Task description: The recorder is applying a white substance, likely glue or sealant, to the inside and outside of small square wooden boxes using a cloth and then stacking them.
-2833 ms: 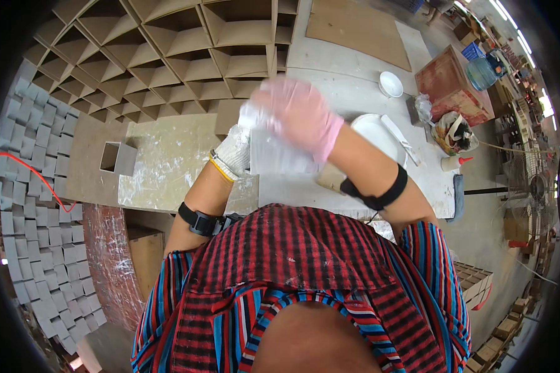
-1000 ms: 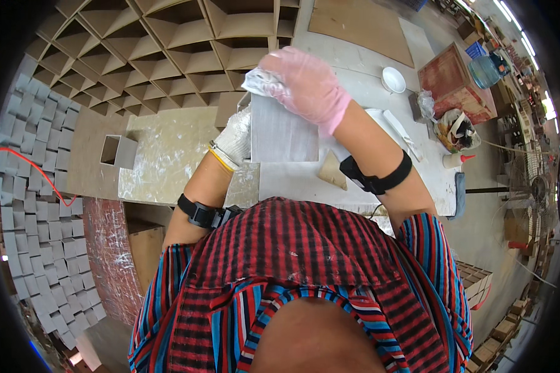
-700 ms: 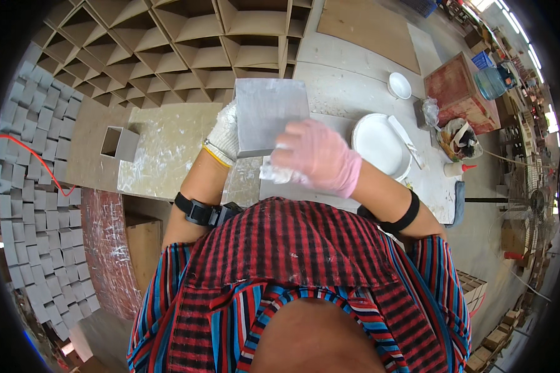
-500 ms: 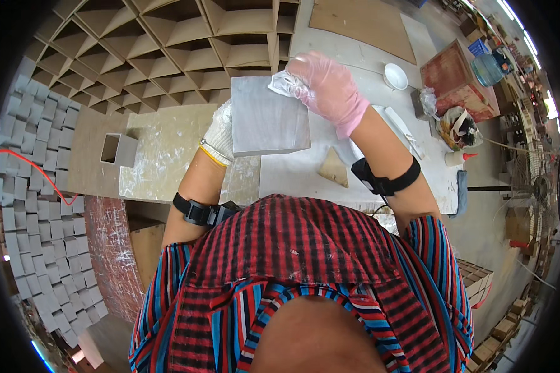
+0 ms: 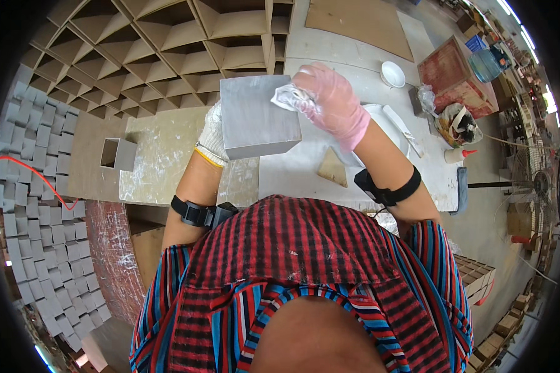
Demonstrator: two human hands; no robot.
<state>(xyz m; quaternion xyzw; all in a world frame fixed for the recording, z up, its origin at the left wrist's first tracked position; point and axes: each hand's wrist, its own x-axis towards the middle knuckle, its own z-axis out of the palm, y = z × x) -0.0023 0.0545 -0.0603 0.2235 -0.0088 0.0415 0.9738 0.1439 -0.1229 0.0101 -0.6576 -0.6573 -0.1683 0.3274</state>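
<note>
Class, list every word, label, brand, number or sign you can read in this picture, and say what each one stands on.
None can be read anywhere.
Grey box by the left hand: no lettering on the faces that show.
White cloth in the right hand: none visible.
Red-tipped bottle, plastic bag and water jug: too small to tell whether they bear any.
</note>
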